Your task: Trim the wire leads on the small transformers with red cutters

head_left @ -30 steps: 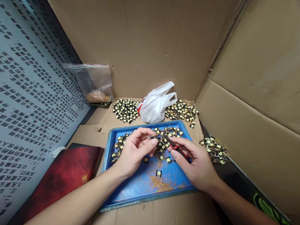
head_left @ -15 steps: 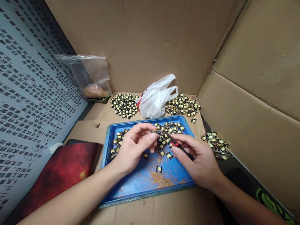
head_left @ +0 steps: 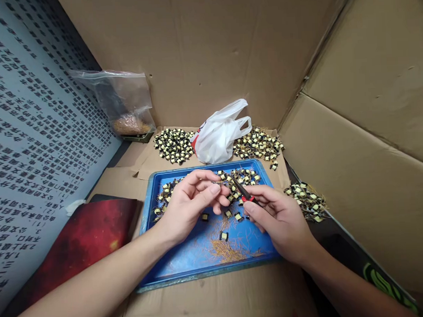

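My left hand is closed in a pinch above the tray. Thin copper-coloured wire leads stick out past its thumb and forefinger, and the body of that small coil is mostly hidden by the fingers. In my right hand is a pair of pliers with dark pointed jaws and red-and-black handles. The jaw tips point up and left, a short gap from the wire leads. Below both hands lies the blue tray, with several small black-and-yellow coils and a heap of cut wire bits.
Coil piles lie behind the tray at left and right, with a white plastic bag between. Another pile sits right of the tray. A clear zip bag, a red patterned object and cardboard walls surround it.
The pliers have drawn slightly back to the right, away from the wire leads, and tilt more steeply. My left hand stays almost in place, its lower fingers a little more extended.
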A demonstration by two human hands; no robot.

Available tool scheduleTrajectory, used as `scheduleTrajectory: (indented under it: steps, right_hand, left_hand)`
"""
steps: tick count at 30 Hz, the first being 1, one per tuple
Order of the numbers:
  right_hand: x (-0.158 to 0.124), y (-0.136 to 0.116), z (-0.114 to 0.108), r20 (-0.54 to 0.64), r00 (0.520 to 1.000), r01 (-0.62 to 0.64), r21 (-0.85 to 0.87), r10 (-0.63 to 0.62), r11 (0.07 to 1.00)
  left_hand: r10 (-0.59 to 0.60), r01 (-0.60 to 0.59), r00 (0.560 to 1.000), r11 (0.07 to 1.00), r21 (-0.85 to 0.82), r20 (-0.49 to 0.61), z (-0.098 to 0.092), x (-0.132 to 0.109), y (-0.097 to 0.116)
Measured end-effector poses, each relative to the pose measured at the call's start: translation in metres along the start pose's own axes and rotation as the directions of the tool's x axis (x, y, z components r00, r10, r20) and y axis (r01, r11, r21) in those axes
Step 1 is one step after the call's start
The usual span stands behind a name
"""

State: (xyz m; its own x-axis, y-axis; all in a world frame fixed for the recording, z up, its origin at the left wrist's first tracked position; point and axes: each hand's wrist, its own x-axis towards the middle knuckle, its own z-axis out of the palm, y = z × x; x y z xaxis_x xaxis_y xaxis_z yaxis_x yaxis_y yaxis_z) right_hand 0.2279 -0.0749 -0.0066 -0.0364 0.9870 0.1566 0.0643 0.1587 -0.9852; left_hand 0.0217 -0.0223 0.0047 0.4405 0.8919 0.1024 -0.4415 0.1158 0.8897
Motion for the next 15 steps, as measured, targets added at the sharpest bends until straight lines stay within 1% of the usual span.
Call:
scheduleTrajectory:
  steps: [3, 7, 10, 12, 14, 15]
  right_hand:
    - [0.0, -0.003, 0.0, -0.006, 1.0, 0.008, -0.013, -0.008, 1.0]
    - [-0.004, -0.004, 0.0, -0.006, 1.0, 0.027, -0.038, -0.027, 0.999]
    - [-0.004, -0.002, 0.0, -0.004, 1.0, 0.016, -0.016, -0.016, 1.0]
    - [0.0, 0.001, -0.002, -0.049, 0.999, -0.006, 0.044, 0.008, 0.999]
    - [0.006, 0.004, -0.005, -0.157, 0.987, -0.007, 0.124, 0.026, 0.992]
    - [0.009, 0.006, -0.007, -0.199, 0.98, 0.011, 0.132, 0.016, 0.991]
  left_hand:
    - [0.015, -0.015, 1.0, 1.0, 0.005, -0.007, 0.0, 0.0, 0.001]
    - [0.026, -0.026, 1.0, 0.999, 0.032, 0.009, 0.0, -0.001, 0.002]
    - [0.035, -0.035, 0.999, 0.998, 0.045, 0.007, 0.001, -0.003, 0.005]
    - [0.04, -0.039, 0.999, 0.998, 0.039, -0.006, 0.001, -0.003, 0.008]
    - [0.047, -0.046, 0.998, 0.999, 0.027, -0.037, 0.001, -0.002, 0.01]
    - [0.053, -0.052, 0.997, 0.998, 0.024, -0.057, 0.001, -0.001, 0.011]
